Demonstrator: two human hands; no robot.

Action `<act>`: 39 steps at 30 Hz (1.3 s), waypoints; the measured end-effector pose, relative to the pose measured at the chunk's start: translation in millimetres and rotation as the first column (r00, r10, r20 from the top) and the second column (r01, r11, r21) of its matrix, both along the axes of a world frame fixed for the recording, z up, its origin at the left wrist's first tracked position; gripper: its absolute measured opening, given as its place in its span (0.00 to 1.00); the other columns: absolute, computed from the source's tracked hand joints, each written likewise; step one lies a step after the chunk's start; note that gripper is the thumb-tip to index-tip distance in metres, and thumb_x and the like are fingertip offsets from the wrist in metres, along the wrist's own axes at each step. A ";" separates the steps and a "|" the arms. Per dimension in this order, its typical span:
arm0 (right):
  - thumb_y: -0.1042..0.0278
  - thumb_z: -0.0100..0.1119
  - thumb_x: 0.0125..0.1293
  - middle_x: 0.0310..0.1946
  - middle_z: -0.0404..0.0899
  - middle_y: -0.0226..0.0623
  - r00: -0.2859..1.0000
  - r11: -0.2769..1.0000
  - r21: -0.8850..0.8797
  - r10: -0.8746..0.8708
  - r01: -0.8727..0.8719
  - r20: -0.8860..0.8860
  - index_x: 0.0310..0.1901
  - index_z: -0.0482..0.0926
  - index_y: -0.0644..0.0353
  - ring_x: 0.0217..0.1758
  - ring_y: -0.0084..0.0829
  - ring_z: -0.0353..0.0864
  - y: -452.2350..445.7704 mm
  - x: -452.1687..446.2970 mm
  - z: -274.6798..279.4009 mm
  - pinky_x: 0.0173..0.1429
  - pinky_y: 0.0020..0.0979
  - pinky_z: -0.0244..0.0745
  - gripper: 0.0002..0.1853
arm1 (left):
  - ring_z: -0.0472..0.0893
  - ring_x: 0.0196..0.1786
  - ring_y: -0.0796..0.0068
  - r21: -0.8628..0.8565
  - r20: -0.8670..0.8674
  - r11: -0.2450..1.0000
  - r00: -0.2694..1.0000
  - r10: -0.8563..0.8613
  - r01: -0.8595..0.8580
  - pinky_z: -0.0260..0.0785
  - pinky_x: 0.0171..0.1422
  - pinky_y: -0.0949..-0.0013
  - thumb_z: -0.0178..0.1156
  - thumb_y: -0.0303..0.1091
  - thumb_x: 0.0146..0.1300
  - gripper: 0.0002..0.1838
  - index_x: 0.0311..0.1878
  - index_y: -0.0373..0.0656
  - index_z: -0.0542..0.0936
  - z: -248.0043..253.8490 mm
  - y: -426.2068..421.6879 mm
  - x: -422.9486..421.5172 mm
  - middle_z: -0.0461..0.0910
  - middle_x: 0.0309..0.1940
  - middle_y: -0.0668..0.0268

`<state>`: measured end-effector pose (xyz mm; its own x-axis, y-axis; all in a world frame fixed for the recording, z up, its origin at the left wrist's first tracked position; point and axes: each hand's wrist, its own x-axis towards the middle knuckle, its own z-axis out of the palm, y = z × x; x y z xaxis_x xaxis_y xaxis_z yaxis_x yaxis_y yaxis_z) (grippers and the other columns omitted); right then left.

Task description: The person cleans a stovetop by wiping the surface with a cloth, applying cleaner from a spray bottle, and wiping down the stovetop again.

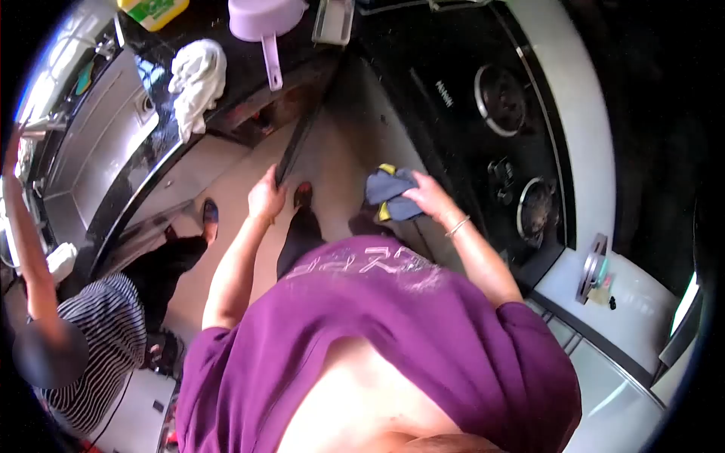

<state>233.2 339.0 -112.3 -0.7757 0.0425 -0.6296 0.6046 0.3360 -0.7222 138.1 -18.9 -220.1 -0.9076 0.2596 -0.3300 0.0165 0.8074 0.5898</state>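
My left hand (pixel 267 198) is closed on the edge of a dark-rimmed cabinet door (pixel 306 132), which stands open below the counter. In my right hand (pixel 432 196) is a folded grey-blue cloth (pixel 391 189) with yellow edges, held away from the door and near the front of the black stove counter (pixel 445 143). The fingers of my right hand wrap over the cloth's right side.
A person in a striped top (pixel 106 317) stands at left by the sink (pixel 113 128). On the counter are a white cloth (pixel 198 79), a purple pan (pixel 264 19) and a metal tray (pixel 333 21). Burners (pixel 501 100) lie at right.
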 end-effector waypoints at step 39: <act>0.54 0.56 0.66 0.70 0.61 0.49 0.946 0.427 0.904 0.281 0.025 -0.159 0.60 0.72 0.68 0.74 0.46 0.60 123.8 19.5 -22.1 0.72 0.38 0.63 0.28 | 0.71 0.63 0.45 0.031 -0.334 0.999 0.942 0.041 -0.032 0.65 0.67 0.55 0.60 0.25 0.55 0.36 0.69 0.37 0.62 19.7 65.5 3.4 0.69 0.62 0.45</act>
